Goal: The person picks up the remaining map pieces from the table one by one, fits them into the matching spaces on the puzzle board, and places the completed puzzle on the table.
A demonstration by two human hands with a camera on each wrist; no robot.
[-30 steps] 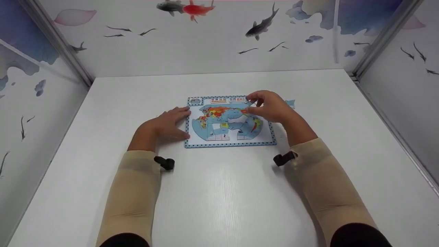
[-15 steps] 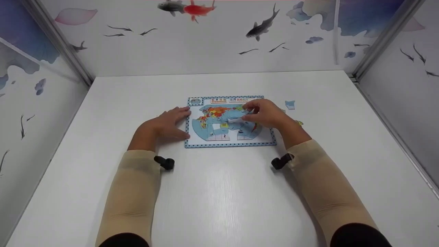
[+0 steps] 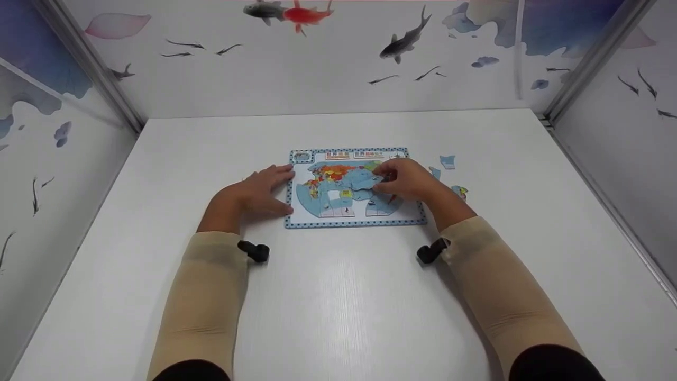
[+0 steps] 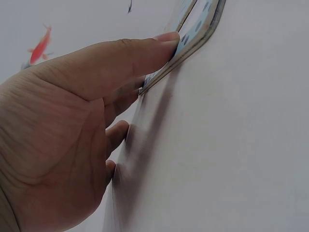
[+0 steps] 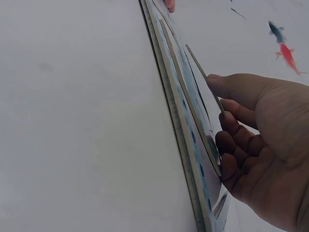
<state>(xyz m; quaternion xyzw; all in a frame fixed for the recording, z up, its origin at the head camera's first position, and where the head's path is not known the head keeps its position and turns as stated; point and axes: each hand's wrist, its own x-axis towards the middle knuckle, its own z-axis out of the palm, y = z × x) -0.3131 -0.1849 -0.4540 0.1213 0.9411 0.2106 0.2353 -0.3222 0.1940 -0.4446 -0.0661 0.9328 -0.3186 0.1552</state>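
Note:
A world map puzzle board point(image 3: 354, 224) with a blue dotted border lies on the white table, most of its map filled with coloured pieces. Along its left border rests my left hand point(image 3: 258, 192), fingers spread; in the left wrist view the thumb point(image 4: 157, 54) presses on the board's edge. My right hand point(image 3: 411, 181) is over the right part of the map. Between its thumb and fingers it pinches a thin blue puzzle piece point(image 5: 197, 62), seen tilted just above the board in the right wrist view. White gaps show in the lower middle of the map.
Several loose puzzle pieces lie right of the board: a blue one point(image 3: 447, 162), a smaller blue one point(image 3: 435, 172) and a multicoloured one point(image 3: 459, 191), partly behind the right wrist. White walls point(image 3: 328, 79) with painted fish enclose the table's back and sides.
My right hand has moved down and slightly left from the board's upper right, bringing the blue puzzle piece over the gap in the map. The left hand has stayed put.

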